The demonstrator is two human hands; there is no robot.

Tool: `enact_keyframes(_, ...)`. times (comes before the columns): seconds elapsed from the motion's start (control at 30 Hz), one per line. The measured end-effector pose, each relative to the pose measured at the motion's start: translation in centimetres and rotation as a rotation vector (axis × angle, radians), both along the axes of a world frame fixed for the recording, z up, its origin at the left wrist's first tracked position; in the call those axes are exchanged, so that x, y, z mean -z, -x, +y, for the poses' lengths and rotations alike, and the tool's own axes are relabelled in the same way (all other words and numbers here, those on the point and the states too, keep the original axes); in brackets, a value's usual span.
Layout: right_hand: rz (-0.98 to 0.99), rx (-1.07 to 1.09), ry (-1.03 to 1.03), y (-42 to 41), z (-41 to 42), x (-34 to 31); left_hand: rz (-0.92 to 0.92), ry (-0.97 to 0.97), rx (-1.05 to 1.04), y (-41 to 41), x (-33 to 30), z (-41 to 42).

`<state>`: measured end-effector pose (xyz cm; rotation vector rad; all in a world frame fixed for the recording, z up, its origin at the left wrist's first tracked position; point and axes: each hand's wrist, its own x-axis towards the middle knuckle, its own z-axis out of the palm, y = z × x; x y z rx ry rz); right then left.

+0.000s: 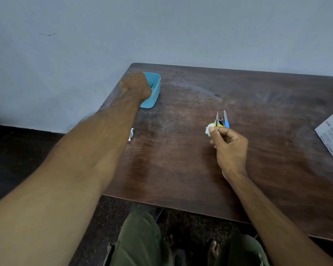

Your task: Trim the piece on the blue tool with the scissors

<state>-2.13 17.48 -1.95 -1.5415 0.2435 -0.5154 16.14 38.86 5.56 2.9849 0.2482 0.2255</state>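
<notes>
Small tools (221, 120) pinched in the right hand (230, 148), blue tray (155, 89) under the left hand (136, 86).
Tools point toward 12 o'clock mid-surface (181, 160); the tray lies at 10 o'clock from them, the left hand's fingers curled over its near rim.

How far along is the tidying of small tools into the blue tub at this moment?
Done: at least one thin dark tool lies in the blue tub. In hand: the left hand is at the tub, its fingers hidden; the right hand pinches a white wad beside the remaining tools. Left: the yellow-handled scissors and the blue-handled blade are on the table.
</notes>
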Motion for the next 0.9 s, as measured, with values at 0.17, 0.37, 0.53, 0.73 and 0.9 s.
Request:
enact_keyframes(0.17,-0.007,0.002,0.016,-0.1,0.1,0.0,0.007,0.027,0.002,-0.1,0.1,0.1)
enact_keyframes(0.37,-0.02,-0.005,0.043,-0.4,0.3,0.1,0.003,0.01,-0.007,0.1,0.3,-0.1)
enact_keyframes(0.53,-0.01,-0.013,0.133,-1.3,1.0,0.7,0.011,0.029,-0.004,0.0,0.4,-0.3)
enact_keyframes(0.73,0.004,-0.017,0.171,-1.8,1.0,1.5,0.021,0.045,-0.001,0.2,0.5,-0.2)
enact_keyframes(0.9,-0.001,-0.023,0.203,-1.9,1.0,1.7,0.026,0.063,0.003,0.1,0.5,-0.1)
